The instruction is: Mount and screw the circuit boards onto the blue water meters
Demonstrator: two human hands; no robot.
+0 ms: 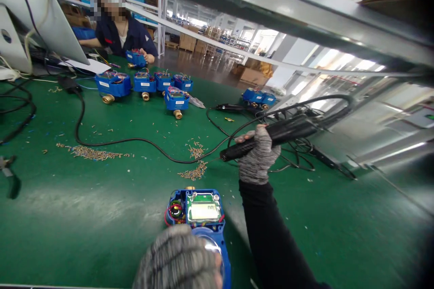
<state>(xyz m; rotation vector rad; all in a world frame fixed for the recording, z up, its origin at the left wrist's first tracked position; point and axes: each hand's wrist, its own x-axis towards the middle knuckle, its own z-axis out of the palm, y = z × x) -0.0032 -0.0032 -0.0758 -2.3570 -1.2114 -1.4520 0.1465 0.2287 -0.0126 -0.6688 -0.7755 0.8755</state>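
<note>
My right hand [258, 156], in a grey knit glove with bare fingertips, is wrapped round a black electric screwdriver [288, 130]. Its thin bit points left, beside a small pile of screws [195, 170]. My left hand [181, 257], gloved the same way, is closed over a blue cover [225, 253] with a clear round window, at the bottom of the view. Touching that cover is an open blue meter housing [222, 203]. Inside the housing are a lit display [203, 211], a green circuit board and red wires. A brass fitting shows at its far side.
Several blue meters [113, 83] with brass fittings stand at the back left, more [258, 97] at the back right. Loose screws [95, 152] and a black cable [135, 139] lie across the green table [84, 203]. A co-worker [124, 36] sits opposite; a metal shelf [237, 13] hangs overhead.
</note>
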